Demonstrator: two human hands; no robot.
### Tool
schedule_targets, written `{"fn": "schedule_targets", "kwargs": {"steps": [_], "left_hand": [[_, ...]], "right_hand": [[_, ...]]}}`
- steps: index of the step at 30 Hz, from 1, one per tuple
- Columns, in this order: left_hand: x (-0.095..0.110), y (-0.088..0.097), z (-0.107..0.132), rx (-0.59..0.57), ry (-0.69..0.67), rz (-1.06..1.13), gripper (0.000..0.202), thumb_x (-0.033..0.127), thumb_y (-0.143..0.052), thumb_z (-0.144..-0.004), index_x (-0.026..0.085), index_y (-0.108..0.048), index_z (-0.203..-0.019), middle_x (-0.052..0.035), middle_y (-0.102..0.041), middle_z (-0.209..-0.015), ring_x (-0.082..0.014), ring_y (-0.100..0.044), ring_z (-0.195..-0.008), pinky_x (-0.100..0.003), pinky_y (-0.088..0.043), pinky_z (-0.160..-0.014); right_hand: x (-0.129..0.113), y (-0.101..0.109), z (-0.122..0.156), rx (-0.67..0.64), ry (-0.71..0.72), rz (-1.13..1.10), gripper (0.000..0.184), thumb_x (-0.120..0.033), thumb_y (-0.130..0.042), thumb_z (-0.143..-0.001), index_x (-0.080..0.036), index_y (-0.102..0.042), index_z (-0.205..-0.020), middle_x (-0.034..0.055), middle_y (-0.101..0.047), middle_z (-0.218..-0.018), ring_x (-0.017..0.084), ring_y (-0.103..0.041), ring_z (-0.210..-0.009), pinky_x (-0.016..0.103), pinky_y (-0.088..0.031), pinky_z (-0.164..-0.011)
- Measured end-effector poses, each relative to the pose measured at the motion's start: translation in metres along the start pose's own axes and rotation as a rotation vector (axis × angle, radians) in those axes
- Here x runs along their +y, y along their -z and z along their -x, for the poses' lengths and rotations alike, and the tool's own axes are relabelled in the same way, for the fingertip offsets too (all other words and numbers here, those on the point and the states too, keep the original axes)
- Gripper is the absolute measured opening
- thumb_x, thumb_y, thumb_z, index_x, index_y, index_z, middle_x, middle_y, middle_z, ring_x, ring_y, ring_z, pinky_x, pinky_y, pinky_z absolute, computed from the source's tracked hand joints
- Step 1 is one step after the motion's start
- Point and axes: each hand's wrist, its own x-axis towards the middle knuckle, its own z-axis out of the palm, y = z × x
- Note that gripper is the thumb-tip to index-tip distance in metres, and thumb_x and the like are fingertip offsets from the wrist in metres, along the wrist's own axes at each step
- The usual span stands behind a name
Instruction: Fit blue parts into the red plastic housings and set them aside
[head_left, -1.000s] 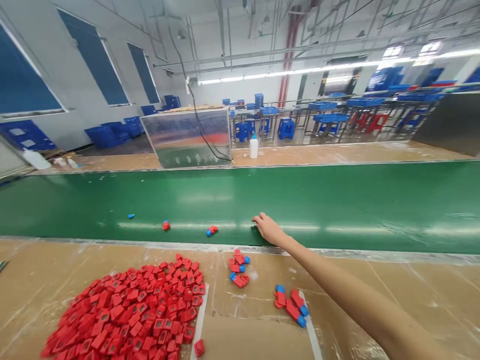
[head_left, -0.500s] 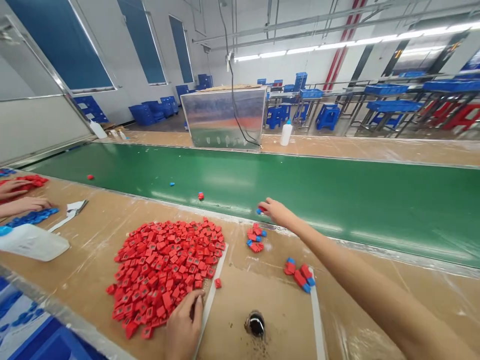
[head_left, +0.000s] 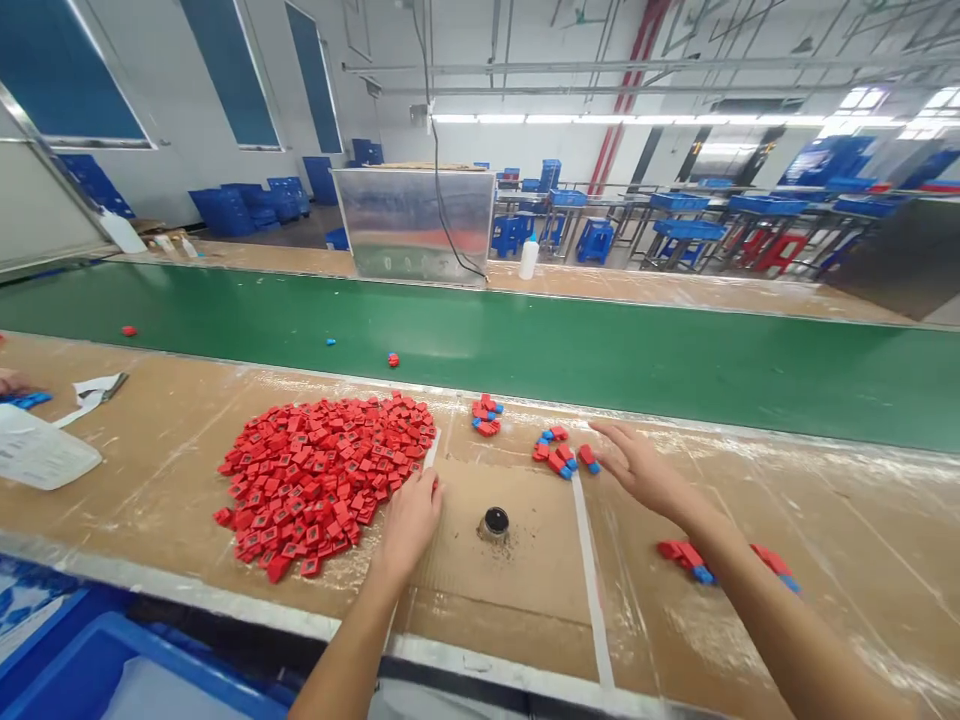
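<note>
My left hand (head_left: 414, 515) is beside the right edge of a large pile of red plastic blocks (head_left: 322, 470). Its fingers are curled at the white tape, and a bit of a red block (head_left: 436, 483) shows at the fingertips. My right hand (head_left: 637, 468) hovers palm down over the table, fingers stretched and apart, nothing visible in it. Just left of its fingertips lies a red block with a blue end (head_left: 589, 459). Beside that is a small cluster of red-and-blue pieces (head_left: 555, 455). Between my hands stands a small round pot of dark liquid (head_left: 496, 522) on cardboard.
Another red-and-blue group (head_left: 487, 414) lies near the green conveyor belt (head_left: 637, 360), which carries a few scattered pieces. More red-and-blue pieces (head_left: 684, 558) lie by my right forearm. A white bottle (head_left: 45, 448), a co-worker's hand (head_left: 11, 382) and blue bins (head_left: 135, 660) are left.
My right hand has come back from the belt's edge and no longer holds a blue-ended piece. My left hand has shifted from the pile to the lone red block. The view has turned right.
</note>
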Motion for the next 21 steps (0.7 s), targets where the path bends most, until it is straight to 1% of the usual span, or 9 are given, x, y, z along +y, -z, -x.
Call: {"fn": "schedule_targets", "kwargs": {"steps": [2,5,7,9,11,14,16,18,21], "left_hand": [[-0.004,-0.002,0.004,-0.004,-0.051,0.022,0.013,0.021,-0.047,-0.091,0.020,-0.060,-0.091,-0.0076,-0.067,-0.092,-0.0230,-0.064,-0.088,-0.030,-0.045,-0.078],[-0.013,-0.009,0.013,0.018,-0.104,0.081,0.014,0.025,-0.044,-0.092,0.020,-0.056,-0.095,-0.0080,-0.066,-0.095,-0.0229,-0.064,-0.087,-0.032,-0.046,-0.079],[-0.019,-0.018,0.019,0.060,-0.116,0.128,0.015,0.029,-0.043,-0.092,0.020,-0.054,-0.095,-0.0071,-0.065,-0.092,-0.0224,-0.063,-0.082,-0.032,-0.047,-0.076],[-0.023,-0.027,0.025,0.144,-0.110,0.185,0.016,0.035,-0.045,-0.091,0.021,-0.053,-0.091,-0.0046,-0.063,-0.086,-0.0213,-0.063,-0.076,-0.031,-0.047,-0.073],[-0.026,-0.035,0.028,0.210,-0.099,0.242,0.021,0.041,-0.050,-0.089,0.021,-0.054,-0.091,-0.0027,-0.062,-0.082,-0.0204,-0.062,-0.072,-0.030,-0.048,-0.071],[-0.028,-0.041,0.028,0.231,-0.152,0.229,0.035,0.046,-0.049,-0.089,0.019,-0.057,-0.109,-0.0046,-0.062,-0.090,-0.0216,-0.063,-0.077,-0.032,-0.049,-0.074],[-0.031,-0.042,0.026,0.234,-0.228,0.150,0.042,0.047,-0.043,-0.091,0.019,-0.059,-0.118,-0.0068,-0.061,-0.097,-0.0236,-0.062,-0.084,-0.034,-0.049,-0.078],[-0.034,-0.042,0.023,0.234,-0.283,0.095,0.045,0.049,-0.039,-0.093,0.018,-0.062,-0.118,-0.0071,-0.059,-0.097,-0.0246,-0.062,-0.086,-0.035,-0.048,-0.078],[-0.040,-0.042,0.020,0.245,-0.296,0.120,0.048,0.054,-0.039,-0.093,0.019,-0.064,-0.113,-0.0057,-0.060,-0.093,-0.0237,-0.063,-0.084,-0.033,-0.049,-0.075]], "right_hand": [[0.012,0.005,0.053,0.242,-0.075,0.014,0.046,-0.046,-0.039,-0.098,-0.022,-0.047,-0.136,0.0131,-0.050,-0.135,0.030,-0.046,-0.126,0.048,-0.038,-0.106],[0.040,-0.007,0.141,0.575,-0.327,0.102,0.062,-0.060,-0.041,-0.093,-0.018,-0.048,-0.137,0.0184,-0.049,-0.132,0.037,-0.043,-0.127,0.058,-0.033,-0.106],[0.056,-0.023,0.187,0.648,-0.492,0.103,0.079,-0.070,-0.042,-0.088,-0.012,-0.042,-0.142,0.0238,-0.042,-0.137,0.041,-0.036,-0.132,0.062,-0.032,-0.106],[0.067,-0.037,0.212,0.644,-0.583,0.068,0.093,-0.075,-0.044,-0.084,-0.007,-0.032,-0.147,0.0270,-0.032,-0.144,0.041,-0.027,-0.137,0.061,-0.029,-0.108],[0.071,-0.043,0.214,0.605,-0.619,0.044,0.100,-0.076,-0.046,-0.082,-0.008,-0.022,-0.151,0.0266,-0.024,-0.150,0.040,-0.018,-0.142,0.059,-0.025,-0.111],[0.065,-0.041,0.190,0.480,-0.646,0.039,0.103,-0.075,-0.053,-0.080,-0.013,-0.016,-0.153,0.0234,-0.017,-0.155,0.041,-0.009,-0.144,0.063,-0.021,-0.111],[0.058,-0.038,0.168,0.357,-0.631,0.063,0.098,-0.071,-0.059,-0.077,-0.019,-0.025,-0.152,0.0204,-0.016,-0.156,0.043,-0.005,-0.144,0.067,-0.020,-0.109],[0.054,-0.036,0.149,0.272,-0.559,0.118,0.081,-0.066,-0.064,-0.078,-0.024,-0.042,-0.144,0.0161,-0.018,-0.155,0.043,-0.006,-0.144,0.066,-0.022,-0.108],[0.062,-0.033,0.129,0.271,-0.430,0.193,0.051,-0.061,-0.060,-0.084,-0.027,-0.062,-0.122,0.0124,-0.032,-0.148,0.037,-0.022,-0.140,0.057,-0.032,-0.107]]}}
